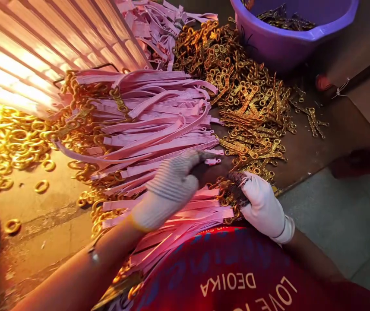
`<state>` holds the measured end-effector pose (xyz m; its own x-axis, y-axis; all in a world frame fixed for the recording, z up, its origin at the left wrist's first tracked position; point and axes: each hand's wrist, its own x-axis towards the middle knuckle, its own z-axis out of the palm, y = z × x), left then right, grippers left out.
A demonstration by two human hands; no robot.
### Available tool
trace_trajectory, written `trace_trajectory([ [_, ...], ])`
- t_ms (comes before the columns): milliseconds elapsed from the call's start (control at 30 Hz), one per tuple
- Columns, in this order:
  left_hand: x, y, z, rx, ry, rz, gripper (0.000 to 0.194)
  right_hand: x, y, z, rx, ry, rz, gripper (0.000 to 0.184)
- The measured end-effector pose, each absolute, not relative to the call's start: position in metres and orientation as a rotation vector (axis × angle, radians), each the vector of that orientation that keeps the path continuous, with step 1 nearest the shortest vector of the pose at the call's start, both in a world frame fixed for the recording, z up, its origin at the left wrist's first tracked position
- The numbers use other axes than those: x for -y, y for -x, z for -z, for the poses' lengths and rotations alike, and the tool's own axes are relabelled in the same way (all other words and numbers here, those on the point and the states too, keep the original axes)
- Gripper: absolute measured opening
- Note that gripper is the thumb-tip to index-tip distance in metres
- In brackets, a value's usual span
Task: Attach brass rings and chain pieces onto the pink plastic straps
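Both my hands wear white knit gloves. My left hand [168, 190] rests on a big heap of pink straps [152, 125], its fingers pinched on the end of one strap near a small pink tab [213, 161]. My right hand [262, 205] is closed low at the table's near edge, gripping a cluster of gold ring links [228, 194] at the ends of the straps lying over my lap. Many straps carry gold rings at their left ends.
A pile of gold chain links [249, 99] covers the table at the right. Behind it stands a purple tub [288, 39] holding more links. Loose gold rings [6, 142] lie at the left. More pink straps [159, 26] are at the back.
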<state>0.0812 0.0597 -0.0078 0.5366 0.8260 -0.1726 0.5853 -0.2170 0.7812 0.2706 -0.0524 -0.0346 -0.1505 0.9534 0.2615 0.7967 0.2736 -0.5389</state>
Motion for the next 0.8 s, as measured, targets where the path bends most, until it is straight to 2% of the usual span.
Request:
trace_trajectory([
  [100,-0.041,-0.052,-0.005,-1.175,-1.298,-0.424,0.019,0.04,-0.261,0.029,2.037,1.441,-0.408,0.041],
  [233,-0.013,-0.041,0.003,-1.18,-0.957,-0.434,0.036,0.025,-0.24,0.023,2.243,1.441,-0.511,0.03],
  [367,-0.002,-0.041,0.021,-1.211,-1.128,-0.444,0.038,0.025,-0.221,0.021,2.527,1.645,-0.283,0.019],
  [500,0.001,-0.033,0.039,-1.187,-1.407,-0.444,0.015,0.033,-0.214,0.026,2.663,1.625,-0.032,0.015],
  [567,0.003,-0.027,0.051,-1.184,-1.54,-0.418,0.014,0.035,-0.212,0.03,2.673,1.6,0.033,0.015],
  [700,0.004,-0.019,0.067,-1.239,-1.633,-0.409,0.015,0.034,-0.21,0.03,2.716,1.612,0.021,0.022],
  [800,0.003,-0.019,0.064,-1.266,-1.633,-0.423,0.019,0.029,-0.213,0.023,2.75,1.631,-0.131,0.022],
])
